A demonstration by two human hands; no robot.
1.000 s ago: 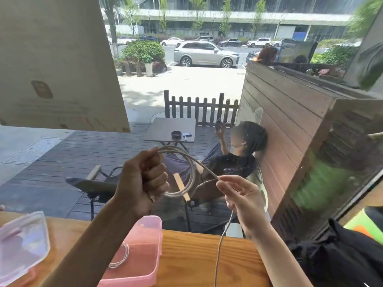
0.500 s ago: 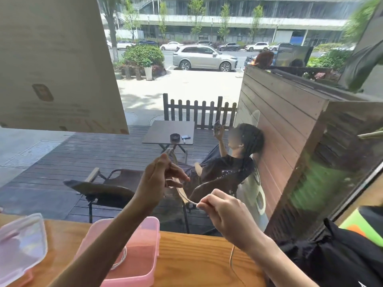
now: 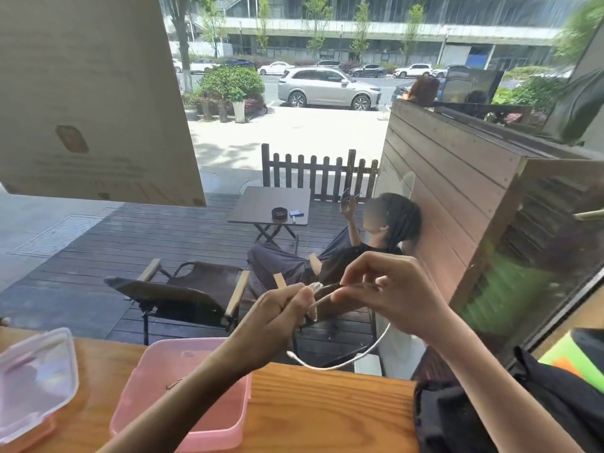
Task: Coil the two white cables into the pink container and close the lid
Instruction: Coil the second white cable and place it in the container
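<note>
Both hands are raised above the wooden counter, holding a white cable (image 3: 369, 351). My left hand (image 3: 281, 317) is closed on the coiled part of it. My right hand (image 3: 389, 289) pinches the cable just to the right of the left hand. The cable's loose tail hangs in an arc below the hands, its plug end (image 3: 292, 354) hovering just over the counter's far edge. The pink container (image 3: 225, 429) stands open on the counter under my left forearm, which hides most of its inside. Its clear lid (image 3: 36, 380) lies at the far left.
The wooden counter (image 3: 327, 407) runs along a window. Black fabric, perhaps a bag (image 3: 457, 416), lies at its right end. Outside the glass are a deck, folding chairs, a small table and a seated person.
The hands have come together and the big open loop has been drawn into a tight bundle in my left hand. The tail has risen off the counter and now hangs as a short arc.
</note>
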